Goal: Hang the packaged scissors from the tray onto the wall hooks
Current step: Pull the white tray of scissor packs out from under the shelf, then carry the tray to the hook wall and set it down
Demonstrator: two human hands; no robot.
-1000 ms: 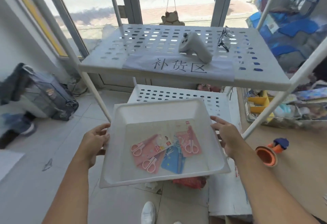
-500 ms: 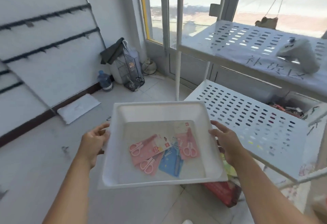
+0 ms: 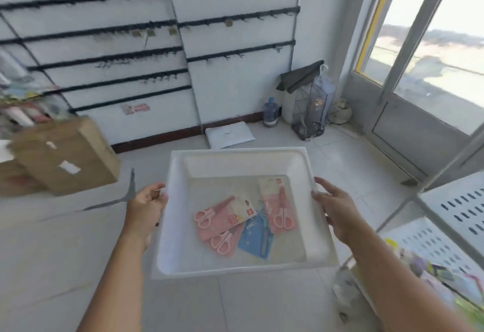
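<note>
Two hands carry the white plastic tray [image 3: 235, 164], the left hand [image 3: 146, 207] and right hand [image 3: 337, 210] each curled over a side rim. Flat carded packs of scissors [image 3: 243, 223], pink and one blue, lie overlapping on the tray's smooth floor. Keeping the tray level should stop them sliding on the way to the wall hooks [image 3: 235, 55], well beyond the tray's far rim.

My single head-worn view looks forward and down, close over the white tray [image 3: 235, 160] at arm's length, and faces the slatted wall [image 3: 235, 75] beyond; no second view overlaps.
</note>
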